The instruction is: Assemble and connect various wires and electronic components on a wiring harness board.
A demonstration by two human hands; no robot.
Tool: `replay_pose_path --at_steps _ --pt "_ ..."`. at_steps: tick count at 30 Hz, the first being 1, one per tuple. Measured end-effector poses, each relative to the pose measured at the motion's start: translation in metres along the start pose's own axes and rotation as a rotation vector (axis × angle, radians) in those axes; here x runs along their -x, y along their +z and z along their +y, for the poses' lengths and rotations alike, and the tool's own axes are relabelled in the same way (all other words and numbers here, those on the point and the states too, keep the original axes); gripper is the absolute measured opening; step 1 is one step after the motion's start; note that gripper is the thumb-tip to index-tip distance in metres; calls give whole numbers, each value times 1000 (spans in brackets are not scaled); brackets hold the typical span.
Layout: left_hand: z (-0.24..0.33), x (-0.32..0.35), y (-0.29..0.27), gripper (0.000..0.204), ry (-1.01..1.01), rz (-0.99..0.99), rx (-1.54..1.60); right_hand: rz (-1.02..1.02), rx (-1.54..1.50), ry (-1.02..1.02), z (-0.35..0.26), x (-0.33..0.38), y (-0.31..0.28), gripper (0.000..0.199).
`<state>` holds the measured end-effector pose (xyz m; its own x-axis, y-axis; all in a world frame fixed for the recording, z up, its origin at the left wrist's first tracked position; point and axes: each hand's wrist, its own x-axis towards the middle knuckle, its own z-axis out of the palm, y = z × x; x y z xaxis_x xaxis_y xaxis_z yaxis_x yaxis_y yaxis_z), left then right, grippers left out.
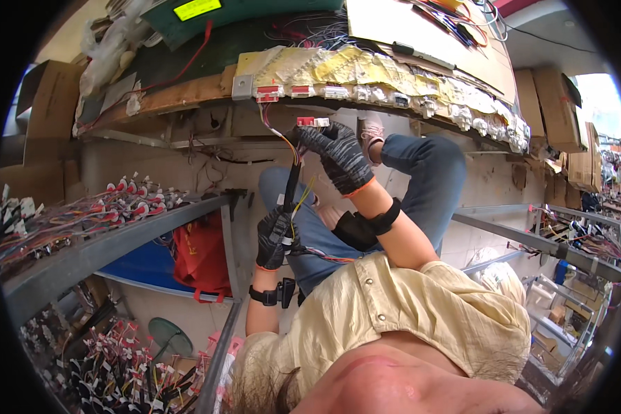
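The limp, light wire harness [291, 181] hangs below the tabletop [186, 93] edge, best gripped on its taped trunk, where the left hand [274, 238] is clamped, while the right hand [338, 155] pinches its stiff red-and-white connector [312, 122].

Pretty cluttered workshop — a worn wooden workbench [186, 93] runs across the far side, cardboard boxes [559, 103] stacked right, metal racks [96, 252] of wire bundles left, daylight far right.
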<state>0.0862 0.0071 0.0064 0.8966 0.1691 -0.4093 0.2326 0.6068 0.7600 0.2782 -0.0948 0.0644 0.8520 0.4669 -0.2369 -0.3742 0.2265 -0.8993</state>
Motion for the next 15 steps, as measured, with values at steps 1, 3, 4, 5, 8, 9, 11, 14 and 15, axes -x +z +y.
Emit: replay_pose_path --at_steps 1,3,4,5,8,9,11,14,15 --pt "0 -3 2 29 -3 -3 -5 64 52 -58 0 -1 4 18" --pt "0 -11 4 31 11 39 -27 120 60 -66 -3 -5 11 17" --pt "1 -14 6 31 8 37 -29 172 72 -72 -6 -8 15 16" --pt "3 -16 8 33 25 25 -30 175 71 -71 -7 -10 19 16" --pt "1 -23 8 36 49 30 -24 268 58 -163 -6 -18 27 16" --pt "0 -25 7 37 59 50 -18 271 59 -164 -5 -19 29 16" --pt "0 -26 6 38 57 39 -19 331 22 -165 0 -21 31 16" --pt "3 -27 3 38 45 13 -20 322 84 -132 2 -22 29 16" --pt "3 -27 3 37 36 -3 -22 324 86 -130 2 -22 28 16"
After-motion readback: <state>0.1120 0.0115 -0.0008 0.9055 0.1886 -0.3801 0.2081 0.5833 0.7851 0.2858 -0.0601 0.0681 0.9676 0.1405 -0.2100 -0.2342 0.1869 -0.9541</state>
